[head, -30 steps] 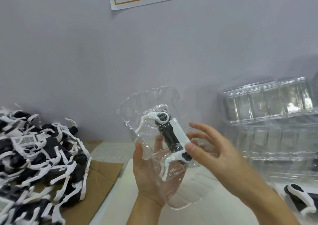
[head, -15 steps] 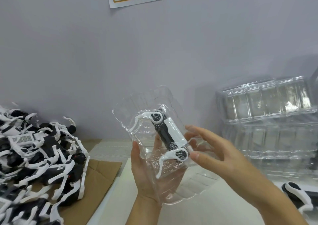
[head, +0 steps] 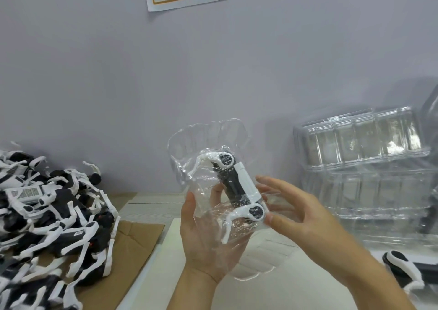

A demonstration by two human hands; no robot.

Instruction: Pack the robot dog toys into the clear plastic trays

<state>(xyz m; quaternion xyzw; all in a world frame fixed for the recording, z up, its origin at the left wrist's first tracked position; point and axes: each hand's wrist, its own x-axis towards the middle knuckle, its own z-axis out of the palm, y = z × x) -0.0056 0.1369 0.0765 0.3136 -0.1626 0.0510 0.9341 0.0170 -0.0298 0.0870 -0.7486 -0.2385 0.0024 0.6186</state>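
Clear plastic wraps the work: we hold one clear tray [head: 208,167] up in front of us, tilted, with a black-and-white robot dog toy [head: 239,186] lying slantwise in its moulded pocket, one white leg up near the top, the other curling down toward our palm. Our left hand [head: 208,238] cups the tray from beneath, thumb up along its left edge and fingers curled behind it, which keeps the flimsy shell steady and open toward us. Our right hand [head: 301,214] comes in from the side with fingers nearly straight, the thumb tip [head: 270,219] pressing at the toy's lower hip joint; we judge this is to seat the toy fully into its recess, though whether it has clicked home we cannot tell. Left of us, a heap of loose toys [head: 52,219] spills over a sheet of cardboard [head: 137,236], within easy reach for the next pick. To the right a stack of empty trays [head: 360,167] stands against the wall, and another toy [head: 403,269] lies on the white table [head: 166,286] before it.
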